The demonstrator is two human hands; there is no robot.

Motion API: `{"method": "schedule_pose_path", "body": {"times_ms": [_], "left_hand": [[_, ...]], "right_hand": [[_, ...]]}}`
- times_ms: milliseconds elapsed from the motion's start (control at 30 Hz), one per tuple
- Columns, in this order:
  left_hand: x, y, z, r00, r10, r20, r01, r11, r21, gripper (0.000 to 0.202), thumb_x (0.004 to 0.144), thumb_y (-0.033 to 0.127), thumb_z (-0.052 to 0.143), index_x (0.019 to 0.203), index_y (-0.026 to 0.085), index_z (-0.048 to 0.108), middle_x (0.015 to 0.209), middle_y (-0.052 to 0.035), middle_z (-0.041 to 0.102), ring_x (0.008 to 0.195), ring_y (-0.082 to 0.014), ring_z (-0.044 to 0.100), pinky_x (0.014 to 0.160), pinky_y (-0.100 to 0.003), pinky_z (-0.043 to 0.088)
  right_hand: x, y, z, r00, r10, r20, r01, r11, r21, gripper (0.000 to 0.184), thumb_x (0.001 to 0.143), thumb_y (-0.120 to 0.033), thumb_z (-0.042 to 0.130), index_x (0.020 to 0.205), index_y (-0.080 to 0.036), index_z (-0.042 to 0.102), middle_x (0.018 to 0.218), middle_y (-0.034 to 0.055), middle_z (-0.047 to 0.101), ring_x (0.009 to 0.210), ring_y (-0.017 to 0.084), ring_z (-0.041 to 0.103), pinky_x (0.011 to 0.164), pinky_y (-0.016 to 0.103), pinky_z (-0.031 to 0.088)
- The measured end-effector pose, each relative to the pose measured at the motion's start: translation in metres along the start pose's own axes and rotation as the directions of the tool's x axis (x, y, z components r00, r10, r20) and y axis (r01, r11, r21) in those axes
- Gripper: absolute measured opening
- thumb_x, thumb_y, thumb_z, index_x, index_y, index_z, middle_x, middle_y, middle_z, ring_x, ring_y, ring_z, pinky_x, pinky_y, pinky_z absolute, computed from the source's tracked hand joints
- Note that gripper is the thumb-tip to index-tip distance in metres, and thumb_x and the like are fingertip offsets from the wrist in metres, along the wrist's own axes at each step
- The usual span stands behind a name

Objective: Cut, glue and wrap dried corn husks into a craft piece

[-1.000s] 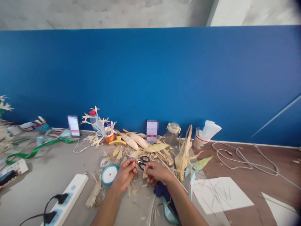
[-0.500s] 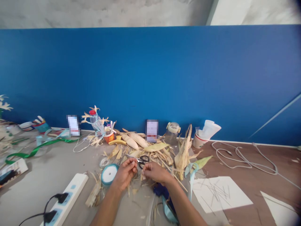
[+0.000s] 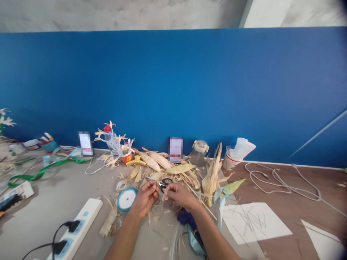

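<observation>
Near middle of the grey table [image 3: 73, 187], among husk scraps. My left hand [image 3: 145, 200]: thumb and forefinger tips together; whatever lies between them is too small to tell. My right hand [image 3: 180, 195], just right of it: thumb and fingertips also together, contents unclear. Black-handled scissors [image 3: 163, 186] lie just beyond the gap between my hands; contact uncertain. Dry corn husks [image 3: 180, 169] heaped on the far side. Ribbon spool [image 3: 127, 199], white-faced, just left of my left hand. Farther right, thin dark sticks [image 3: 251, 220] on a white sheet [image 3: 273, 227].
</observation>
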State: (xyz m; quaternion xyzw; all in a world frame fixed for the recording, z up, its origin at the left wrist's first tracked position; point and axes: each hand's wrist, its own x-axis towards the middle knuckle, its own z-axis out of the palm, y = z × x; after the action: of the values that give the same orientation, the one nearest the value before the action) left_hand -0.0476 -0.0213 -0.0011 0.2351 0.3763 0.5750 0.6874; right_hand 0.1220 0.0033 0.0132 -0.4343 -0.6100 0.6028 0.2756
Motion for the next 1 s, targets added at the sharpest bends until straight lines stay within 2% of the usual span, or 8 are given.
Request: {"method": "schedule_pose_path", "body": {"times_ms": [133,233,367,633,1000], "left_hand": [[-0.004,0.0,0.005,0.999,-0.03,0.029,0.028,0.997,0.065,0.029,0.058,0.025,0.085,0.074,0.012,0.066,0.06,0.001,0.06,0.049,-0.0049,0.048,0.053,-0.018,0.038],[-0.009,-0.002,0.01,0.993,-0.072,0.091,0.057,0.986,0.157,0.028,0.06,0.028,0.084,0.073,0.013,0.065,0.06,0.0008,0.06,0.049,-0.0051,0.047,0.052,-0.018,0.037],[-0.013,-0.005,0.014,0.987,-0.097,0.13,0.07,0.977,0.201,0.031,0.06,0.031,0.085,0.077,0.013,0.065,0.059,0.0006,0.061,0.049,-0.0054,0.047,0.053,-0.019,0.036],[-0.011,-0.008,0.014,0.988,-0.11,0.104,0.093,0.983,0.161,0.042,0.056,0.03,0.087,0.089,0.015,0.066,0.06,0.0015,0.062,0.048,-0.0051,0.048,0.053,-0.018,0.037],[-0.008,-0.016,0.012,0.987,-0.131,0.089,0.123,0.988,0.093,0.03,0.055,0.026,0.088,0.075,0.013,0.07,0.057,-0.0001,0.062,0.047,-0.0053,0.048,0.052,-0.019,0.038]], "right_hand": [[0.002,-0.004,-0.007,0.977,-0.089,-0.196,0.107,0.991,0.081,0.016,0.07,-0.033,0.055,0.062,-0.019,0.053,0.053,-0.0065,0.045,0.052,0.01,0.039,0.054,0.023,0.032],[0.003,-0.005,-0.01,0.96,-0.133,-0.247,0.15,0.987,0.052,0.018,0.07,-0.035,0.056,0.061,-0.019,0.054,0.053,-0.0065,0.044,0.053,0.011,0.039,0.056,0.024,0.033],[0.003,-0.005,-0.01,0.954,-0.176,-0.241,0.178,0.984,-0.014,0.015,0.069,-0.032,0.055,0.061,-0.019,0.055,0.056,-0.0051,0.047,0.055,0.012,0.043,0.059,0.024,0.034],[0.003,-0.005,-0.01,0.953,-0.187,-0.239,0.191,0.982,-0.005,0.014,0.07,-0.031,0.054,0.062,-0.019,0.056,0.056,-0.0052,0.047,0.055,0.011,0.042,0.058,0.024,0.034],[0.0,-0.01,-0.007,0.962,-0.181,-0.207,0.185,0.983,-0.002,0.013,0.068,-0.03,0.054,0.063,-0.018,0.057,0.059,-0.0043,0.05,0.058,0.012,0.045,0.061,0.025,0.035]]}}
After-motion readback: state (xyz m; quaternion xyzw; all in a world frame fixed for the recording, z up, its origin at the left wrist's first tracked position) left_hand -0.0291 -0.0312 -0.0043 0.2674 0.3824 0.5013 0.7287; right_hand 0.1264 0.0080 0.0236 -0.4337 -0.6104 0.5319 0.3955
